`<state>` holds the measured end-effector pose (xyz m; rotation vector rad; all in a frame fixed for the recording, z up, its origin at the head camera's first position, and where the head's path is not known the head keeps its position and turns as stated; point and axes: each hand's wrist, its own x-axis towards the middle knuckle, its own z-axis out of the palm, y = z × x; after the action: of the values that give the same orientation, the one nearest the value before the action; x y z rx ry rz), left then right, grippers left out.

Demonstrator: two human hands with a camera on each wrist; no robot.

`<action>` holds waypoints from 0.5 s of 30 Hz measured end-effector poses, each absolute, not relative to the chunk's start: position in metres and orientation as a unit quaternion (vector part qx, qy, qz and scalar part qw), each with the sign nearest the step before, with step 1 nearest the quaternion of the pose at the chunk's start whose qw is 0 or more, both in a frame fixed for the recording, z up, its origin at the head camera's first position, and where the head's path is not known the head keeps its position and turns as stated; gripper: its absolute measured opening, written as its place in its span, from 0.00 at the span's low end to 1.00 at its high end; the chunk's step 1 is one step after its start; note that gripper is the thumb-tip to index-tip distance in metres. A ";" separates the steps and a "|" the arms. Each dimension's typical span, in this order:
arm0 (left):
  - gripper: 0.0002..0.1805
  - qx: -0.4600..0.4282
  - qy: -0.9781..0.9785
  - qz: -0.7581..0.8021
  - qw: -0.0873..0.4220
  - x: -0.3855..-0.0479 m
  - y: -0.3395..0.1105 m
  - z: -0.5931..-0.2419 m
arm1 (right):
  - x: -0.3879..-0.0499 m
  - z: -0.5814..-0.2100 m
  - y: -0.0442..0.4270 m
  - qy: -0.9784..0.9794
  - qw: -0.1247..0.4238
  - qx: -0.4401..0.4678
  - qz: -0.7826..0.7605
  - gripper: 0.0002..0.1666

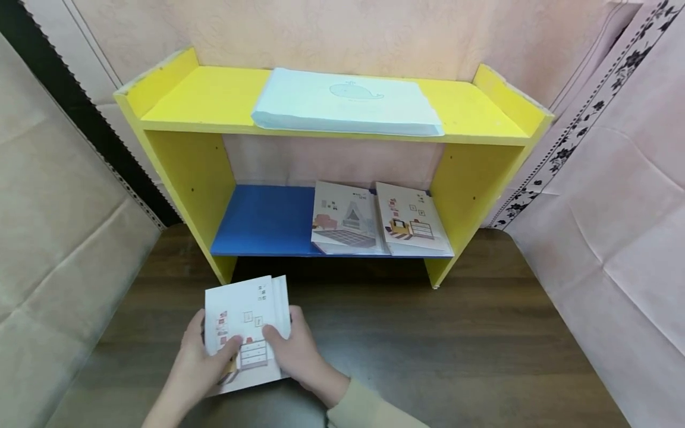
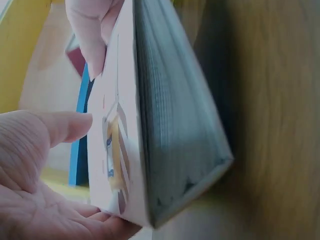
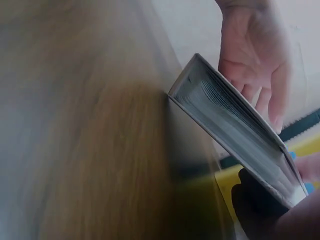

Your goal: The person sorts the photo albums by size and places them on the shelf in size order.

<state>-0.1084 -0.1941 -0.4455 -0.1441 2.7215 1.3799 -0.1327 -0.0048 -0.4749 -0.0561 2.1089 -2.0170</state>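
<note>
Both hands hold a thick white picture-covered book tilted above the wooden surface, in front of the shelf. My left hand grips its left edge, thumb over the printed cover and fingers behind. At the opposite edge my right hand pinches the book, thumb on the cover. In the left wrist view the page block of the book shows side-on, with the left hand at the lower left. The right wrist view shows the book from its edge, with part of the right hand at the lower right.
A yellow shelf unit stands behind the hands. On its blue lower board two similar books, a grey-pictured book and a second book, lie side by side at the right. A pale blue whale-printed package lies on top.
</note>
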 end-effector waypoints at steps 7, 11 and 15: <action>0.52 -0.053 0.857 0.510 0.045 -0.111 -0.162 -0.449 | -0.136 -0.468 0.036 0.737 0.073 -0.032 -0.671 0.24; 0.49 -0.053 0.836 0.544 0.041 -0.113 -0.151 -0.452 | -0.137 -0.464 0.053 0.746 0.067 -0.041 -0.661 0.26; 0.47 -0.046 0.807 0.587 0.039 -0.110 -0.141 -0.458 | -0.138 -0.454 0.070 0.745 0.072 -0.071 -0.659 0.27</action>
<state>-0.1098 -0.1408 -0.4578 -0.1395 2.4744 1.7998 -0.1383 0.0696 -0.4543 -0.2129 2.2383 -1.9810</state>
